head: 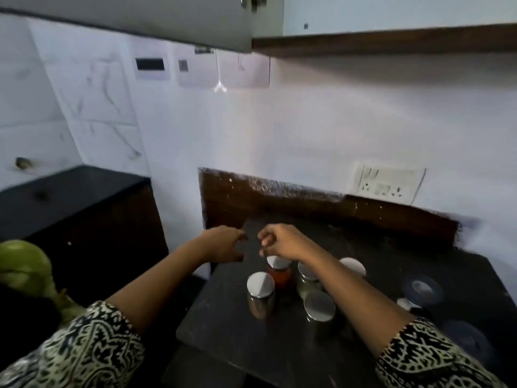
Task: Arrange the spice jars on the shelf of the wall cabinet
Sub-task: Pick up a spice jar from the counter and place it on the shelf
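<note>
Both hands hover over the back of a dark stone worktop [223, 331], close together but not touching. The left hand [223, 243] has its fingers [240, 239] loosely curled and slightly spread, with nothing in them. The right hand [282, 242] is much the same, its fingers [264, 242] bent downward around empty air. Motion blur softens both, so the exact lie of each fingertip is hard to read.

The spice jars stand in a loose cluster on the worktop just below the hands. A glass jar of red powder with a round silver lid [279, 275] sits right under the right wrist. A silver-lidded jar with brownish contents [260, 289] stands just in front of it, to the left. The right forearm crosses over a third jar with pale greenish contents [306, 281] and hides part of its lid. A fourth silver-lidded jar [319, 306] is nearest the person, its contents too dark to tell. Behind the forearm only the lid of a fifth jar [353, 266] shows.

Further right lie several dark round shapes [422, 288], too blurred to identify. Overhead, the grey door of the wall cabinet [140, 23] and its brown underside are cut off by the frame, and the shelf inside is out of sight.
</note>
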Tool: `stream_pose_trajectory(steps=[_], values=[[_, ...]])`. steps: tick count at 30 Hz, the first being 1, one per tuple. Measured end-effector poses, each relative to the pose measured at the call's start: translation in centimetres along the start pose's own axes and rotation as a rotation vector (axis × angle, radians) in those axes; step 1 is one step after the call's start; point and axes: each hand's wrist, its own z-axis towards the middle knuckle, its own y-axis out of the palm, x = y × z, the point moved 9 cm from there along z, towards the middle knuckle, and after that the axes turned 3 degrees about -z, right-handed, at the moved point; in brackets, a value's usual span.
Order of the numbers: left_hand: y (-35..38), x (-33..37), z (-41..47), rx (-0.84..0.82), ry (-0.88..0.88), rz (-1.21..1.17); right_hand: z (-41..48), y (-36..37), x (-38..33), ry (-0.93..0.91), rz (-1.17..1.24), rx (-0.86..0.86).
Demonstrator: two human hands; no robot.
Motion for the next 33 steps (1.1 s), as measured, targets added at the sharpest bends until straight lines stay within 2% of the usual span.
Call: stream_pose_trajectory(steps=[3, 7, 11, 17, 23, 30, 33], values=[[7.9, 0.3, 2.8, -0.152, -0.026, -0.081, 1.1, 5.7, 5.2, 0.107, -0.166, -0.137], [14.5, 0.2, 5.5, -0.197, -0.096, -0.247, 3.0, 10.2, 9.9, 0.144, -0.301, -0.166], [17.4, -0.8, 7.2, -0.114, -0.184, -0.380, 4.6, 11.9, 11.5, 0.131, -0.233, -0.114], [18.0, -1.9, 7.9, -0.020, -0.189, -0.510, 5.7, 12.9, 12.8, 0.137, -0.192, -0.085], [11.6, -1.9, 7.7, 0.017, -0.116, -0.623, 5.0, 5.7, 10.1, 0.047, -0.017, -0.097], [-3.8, 1.9, 9.0, 0.226, 0.097, -0.695, 3.3, -9.0, 6.4, -0.021, 0.151, 0.134], [-9.6, 4.2, 9.4, 0.283, 0.231, -0.832, 1.5, -14.6, 5.6, -0.033, 0.239, 0.292]])
